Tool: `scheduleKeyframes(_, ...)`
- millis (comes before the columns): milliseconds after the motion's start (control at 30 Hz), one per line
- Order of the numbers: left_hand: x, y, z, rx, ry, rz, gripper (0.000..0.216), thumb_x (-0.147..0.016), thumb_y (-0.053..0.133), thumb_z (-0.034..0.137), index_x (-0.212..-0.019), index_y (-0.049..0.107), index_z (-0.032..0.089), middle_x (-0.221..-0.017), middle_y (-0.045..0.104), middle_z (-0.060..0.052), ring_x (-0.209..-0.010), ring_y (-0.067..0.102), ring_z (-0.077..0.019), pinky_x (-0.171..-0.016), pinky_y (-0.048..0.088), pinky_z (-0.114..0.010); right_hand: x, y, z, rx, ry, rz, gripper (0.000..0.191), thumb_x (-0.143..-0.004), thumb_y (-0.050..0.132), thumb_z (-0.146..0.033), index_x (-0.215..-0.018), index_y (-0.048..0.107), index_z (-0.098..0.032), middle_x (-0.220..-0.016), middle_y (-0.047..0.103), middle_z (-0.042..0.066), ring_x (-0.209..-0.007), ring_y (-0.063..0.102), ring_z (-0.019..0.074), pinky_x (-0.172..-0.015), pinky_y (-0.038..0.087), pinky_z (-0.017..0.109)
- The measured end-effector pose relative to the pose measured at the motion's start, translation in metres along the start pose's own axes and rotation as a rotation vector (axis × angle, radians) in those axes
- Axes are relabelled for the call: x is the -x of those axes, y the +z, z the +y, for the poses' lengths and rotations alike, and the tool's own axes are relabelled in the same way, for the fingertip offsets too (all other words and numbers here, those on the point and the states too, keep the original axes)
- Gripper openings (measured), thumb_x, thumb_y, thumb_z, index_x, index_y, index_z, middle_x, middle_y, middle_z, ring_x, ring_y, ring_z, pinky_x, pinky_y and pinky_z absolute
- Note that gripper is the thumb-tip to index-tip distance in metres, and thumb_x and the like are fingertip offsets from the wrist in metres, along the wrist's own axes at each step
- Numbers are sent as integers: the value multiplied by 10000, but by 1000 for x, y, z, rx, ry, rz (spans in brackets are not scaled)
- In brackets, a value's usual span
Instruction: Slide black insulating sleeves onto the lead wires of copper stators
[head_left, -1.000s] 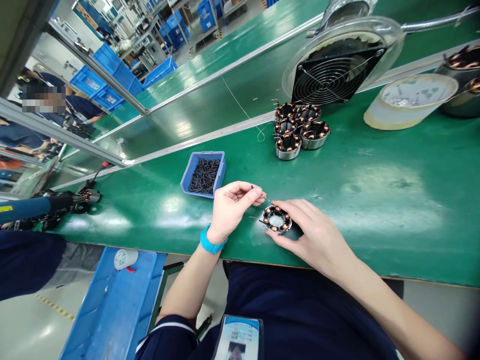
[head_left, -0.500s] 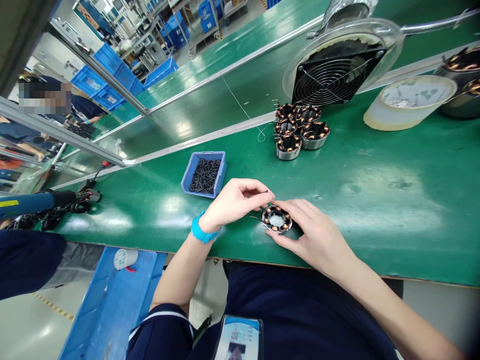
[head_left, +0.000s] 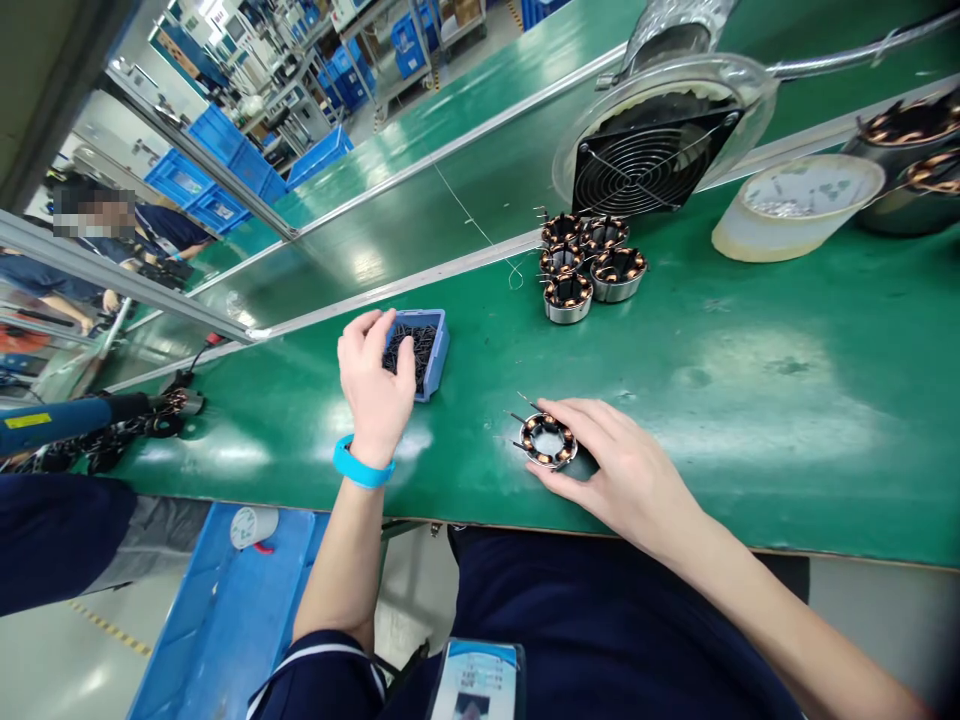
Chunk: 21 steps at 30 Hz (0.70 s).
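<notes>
My right hand (head_left: 622, 455) holds a motor stator (head_left: 549, 441) between thumb and fingers on the green bench. Copper windings ring the stator's open centre. Wire leads with black sleeves stick out on its left side. Over the left part of a small blue bin (head_left: 436, 355) is my left hand (head_left: 379, 385), its fingers apart and nothing visible in them. Short black sleeve pieces (head_left: 417, 346) fill the bin, and my hand hides some of them.
Several stators (head_left: 568, 298) stand grouped beyond the held one, before a black fan (head_left: 652, 165). A white tub (head_left: 795, 210) and more wound parts (head_left: 915, 150) are at the right. A blue tool (head_left: 67, 420) lies at far left, near a co-worker's sleeve (head_left: 56, 540).
My left hand has left the stator's leads and moved left to the blue bin, its fingers opening. My right hand still grips the stator; its sleeved leads now show.
</notes>
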<state>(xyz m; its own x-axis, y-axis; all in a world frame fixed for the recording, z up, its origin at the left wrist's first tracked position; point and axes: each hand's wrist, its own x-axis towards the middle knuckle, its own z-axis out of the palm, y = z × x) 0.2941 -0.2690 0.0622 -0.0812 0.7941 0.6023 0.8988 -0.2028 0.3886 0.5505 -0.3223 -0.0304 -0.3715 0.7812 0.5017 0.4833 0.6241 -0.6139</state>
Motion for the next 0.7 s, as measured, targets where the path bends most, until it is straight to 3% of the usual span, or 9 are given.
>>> scheduleKeyframes(67,9,3,15,153,29,-135,242,-952,643,314,-1150,732,208,-1163,696,-92,-1093,636,-219,-1006,503,-380,0,0,0,0,19,-5,504,-977,665,-379,-1407,490,-183,-1210,628,137,-1071,650,296,-891,575,453)
scheduleKeyframes(167,20,13,42,433,34,-517,189,-963,638,333,-1040,751,201,-1014,726,-64,-911,655,-176,-850,524,-301,1,0,1,5,47,1,499,-958,687,-401,-1370,520,-173,-1161,610,131,-1025,648,289,-851,581,440)
scheduleKeyframes(233,22,20,52,495,-21,-667,201,-963,631,343,-931,745,180,-909,718,-52,-826,635,-161,-773,503,-276,1,-1,1,11,51,11,463,-950,698,-406,-1320,546,-172,-1118,610,121,-996,645,283,-831,579,435)
scheduleKeyframes(333,17,25,54,489,-114,-770,253,-952,620,349,-809,703,158,-796,681,-31,-733,585,-142,-689,454,-260,2,-1,2,4,38,24,432,-952,699,-402,-1285,554,-168,-1103,616,116,-983,647,274,-829,579,428)
scheduleKeyframes(500,8,21,56,454,-156,-931,232,-920,627,336,-788,692,155,-760,674,-20,-681,564,-129,-611,410,-239,1,-1,2,-48,20,32,435,-959,695,-373,-1320,544,-184,-1098,618,115,-985,642,268,-827,583,422)
scheduleKeyframes(700,4,23,61,465,-114,-934,240,-895,645,329,-737,706,159,-731,674,-22,-668,567,-128,-608,416,-238,1,-1,3,-80,13,20,426,-956,689,-310,-1340,545,-192,-1091,615,115,-982,630,270,-822,580,429)
